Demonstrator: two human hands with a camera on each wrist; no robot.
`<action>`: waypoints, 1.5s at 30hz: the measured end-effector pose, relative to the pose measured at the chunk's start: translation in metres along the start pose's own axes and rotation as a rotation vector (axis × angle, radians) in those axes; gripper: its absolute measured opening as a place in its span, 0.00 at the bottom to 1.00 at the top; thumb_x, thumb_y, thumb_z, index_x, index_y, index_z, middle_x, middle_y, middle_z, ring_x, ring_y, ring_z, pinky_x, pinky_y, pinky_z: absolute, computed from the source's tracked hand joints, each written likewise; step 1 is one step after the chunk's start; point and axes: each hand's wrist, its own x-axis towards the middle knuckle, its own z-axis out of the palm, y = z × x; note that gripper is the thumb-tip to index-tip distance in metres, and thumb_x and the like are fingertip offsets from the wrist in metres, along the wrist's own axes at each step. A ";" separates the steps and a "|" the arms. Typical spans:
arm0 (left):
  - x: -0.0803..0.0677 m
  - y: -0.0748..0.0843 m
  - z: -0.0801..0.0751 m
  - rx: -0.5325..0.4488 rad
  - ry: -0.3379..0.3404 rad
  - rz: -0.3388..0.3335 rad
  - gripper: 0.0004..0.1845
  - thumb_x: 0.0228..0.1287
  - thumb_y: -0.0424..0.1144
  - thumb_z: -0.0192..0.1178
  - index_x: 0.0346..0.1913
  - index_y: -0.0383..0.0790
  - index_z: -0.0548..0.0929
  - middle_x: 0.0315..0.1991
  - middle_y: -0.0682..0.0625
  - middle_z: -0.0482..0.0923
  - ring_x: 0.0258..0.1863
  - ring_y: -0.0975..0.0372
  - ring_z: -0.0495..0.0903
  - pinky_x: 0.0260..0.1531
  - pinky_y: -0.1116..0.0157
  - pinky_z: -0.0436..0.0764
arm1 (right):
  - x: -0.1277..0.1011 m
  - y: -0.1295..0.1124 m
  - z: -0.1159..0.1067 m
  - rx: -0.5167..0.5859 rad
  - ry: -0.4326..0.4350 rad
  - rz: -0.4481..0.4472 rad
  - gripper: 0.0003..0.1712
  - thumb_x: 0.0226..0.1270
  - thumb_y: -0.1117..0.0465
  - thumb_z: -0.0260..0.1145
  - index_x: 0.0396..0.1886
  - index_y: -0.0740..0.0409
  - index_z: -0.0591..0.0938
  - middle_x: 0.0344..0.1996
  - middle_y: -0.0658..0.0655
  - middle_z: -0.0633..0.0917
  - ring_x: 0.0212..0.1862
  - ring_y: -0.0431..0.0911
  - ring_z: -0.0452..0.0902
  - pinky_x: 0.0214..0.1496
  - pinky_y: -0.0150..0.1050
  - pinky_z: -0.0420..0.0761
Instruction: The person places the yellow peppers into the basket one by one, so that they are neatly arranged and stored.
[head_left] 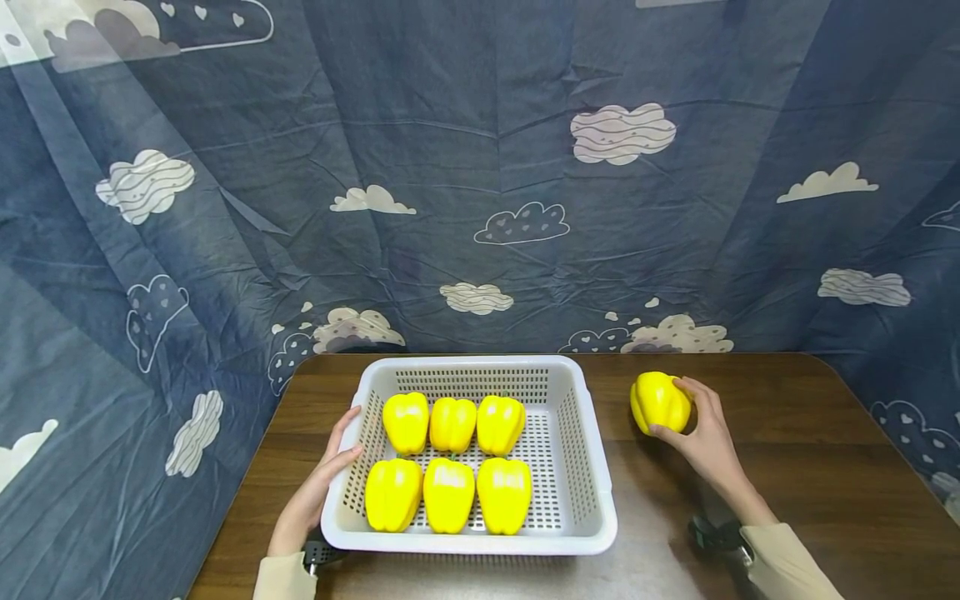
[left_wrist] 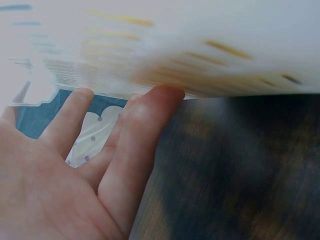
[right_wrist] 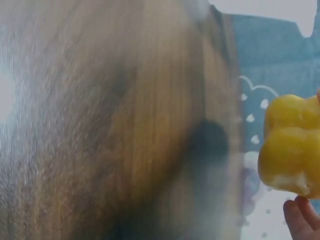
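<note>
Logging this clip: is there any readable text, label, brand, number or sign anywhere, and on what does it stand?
None: no words, numbers or brand marks show in any view.
The white perforated plastic basket, the six yellow bell peppers inside it and the seventh yellow bell pepper in the right hand carry no labels.
The blue fabric backdrop shows only cloud and heart drawings.
Both wrist views are blurred.

Six peppers (head_left: 450,458) are set in two rows of three in a basket (head_left: 588,467) on a table (head_left: 825,433); a seventh pepper (head_left: 659,402), apparently lifted, is seen right of it.
</note>
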 end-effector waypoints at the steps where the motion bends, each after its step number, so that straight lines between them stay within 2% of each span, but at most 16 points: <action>1: 0.000 0.000 0.000 0.002 0.000 0.000 0.33 0.73 0.42 0.41 0.74 0.59 0.40 0.75 0.43 0.28 0.69 0.35 0.45 0.58 0.35 0.54 | -0.001 -0.002 -0.001 0.004 0.001 -0.002 0.47 0.48 0.64 0.75 0.66 0.69 0.61 0.64 0.72 0.57 0.62 0.69 0.55 0.58 0.69 0.58; 15: 0.000 0.000 0.000 0.019 -0.003 -0.002 0.33 0.72 0.44 0.42 0.74 0.59 0.40 0.74 0.43 0.27 0.68 0.35 0.45 0.58 0.35 0.56 | -0.013 -0.036 -0.007 0.072 0.046 -0.063 0.45 0.47 0.65 0.76 0.66 0.65 0.65 0.64 0.68 0.60 0.62 0.66 0.57 0.58 0.65 0.57; 20: 0.000 0.001 0.000 0.019 -0.002 -0.003 0.33 0.72 0.43 0.42 0.74 0.59 0.40 0.74 0.43 0.27 0.68 0.35 0.45 0.57 0.35 0.56 | -0.018 -0.054 -0.008 0.095 0.057 -0.098 0.44 0.46 0.67 0.76 0.65 0.64 0.67 0.64 0.66 0.62 0.62 0.63 0.59 0.64 0.46 0.57; 25: 0.000 0.000 -0.001 0.018 0.000 -0.006 0.33 0.72 0.44 0.42 0.74 0.59 0.39 0.74 0.43 0.27 0.69 0.36 0.45 0.58 0.35 0.55 | -0.022 -0.071 -0.009 0.107 0.046 -0.100 0.44 0.46 0.67 0.76 0.65 0.60 0.68 0.64 0.63 0.62 0.62 0.62 0.60 0.60 0.31 0.58; 30: 0.000 0.000 0.000 0.014 -0.002 -0.004 0.33 0.72 0.43 0.42 0.74 0.59 0.39 0.75 0.44 0.27 0.69 0.36 0.44 0.58 0.35 0.54 | -0.025 -0.084 -0.008 0.123 0.032 -0.121 0.44 0.46 0.68 0.77 0.65 0.58 0.68 0.64 0.61 0.63 0.62 0.61 0.60 0.55 0.21 0.57; 33: 0.000 0.000 0.000 0.013 -0.002 -0.001 0.33 0.72 0.43 0.42 0.74 0.59 0.40 0.75 0.43 0.27 0.69 0.36 0.44 0.58 0.35 0.54 | -0.027 -0.091 -0.007 0.128 0.021 -0.127 0.44 0.45 0.68 0.77 0.65 0.57 0.69 0.65 0.61 0.63 0.63 0.61 0.60 0.55 0.21 0.58; 35: 0.000 0.000 0.000 0.012 -0.002 0.001 0.33 0.72 0.43 0.42 0.74 0.59 0.40 0.75 0.43 0.27 0.69 0.36 0.44 0.58 0.35 0.54 | -0.028 -0.096 -0.006 0.131 0.010 -0.127 0.44 0.45 0.67 0.77 0.65 0.57 0.69 0.65 0.60 0.63 0.63 0.61 0.60 0.57 0.28 0.60; 37: 0.000 0.000 0.000 0.011 -0.001 0.001 0.33 0.72 0.43 0.42 0.74 0.59 0.40 0.75 0.44 0.28 0.69 0.36 0.44 0.59 0.36 0.54 | -0.029 -0.100 -0.005 0.133 0.001 -0.125 0.44 0.46 0.67 0.77 0.65 0.57 0.69 0.65 0.59 0.63 0.63 0.59 0.60 0.58 0.30 0.61; 40: 0.000 0.001 0.000 0.008 -0.004 0.002 0.33 0.72 0.43 0.42 0.74 0.59 0.40 0.75 0.43 0.27 0.69 0.36 0.44 0.59 0.36 0.54 | -0.030 -0.105 -0.002 0.143 -0.006 -0.129 0.43 0.46 0.67 0.77 0.65 0.57 0.69 0.65 0.59 0.63 0.63 0.58 0.61 0.58 0.30 0.61; 41: 0.000 0.000 0.000 0.006 -0.003 0.001 0.33 0.72 0.43 0.42 0.74 0.59 0.40 0.75 0.44 0.27 0.69 0.36 0.44 0.59 0.36 0.54 | -0.031 -0.107 -0.001 0.145 -0.008 -0.130 0.43 0.46 0.67 0.77 0.65 0.57 0.69 0.64 0.59 0.63 0.63 0.58 0.61 0.57 0.26 0.60; 45: 0.000 0.000 0.000 0.003 0.000 -0.004 0.33 0.72 0.44 0.42 0.74 0.59 0.40 0.75 0.44 0.28 0.69 0.36 0.45 0.58 0.36 0.55 | -0.033 -0.112 0.003 0.144 -0.027 -0.126 0.43 0.48 0.65 0.76 0.65 0.56 0.69 0.65 0.59 0.62 0.64 0.60 0.60 0.57 0.28 0.61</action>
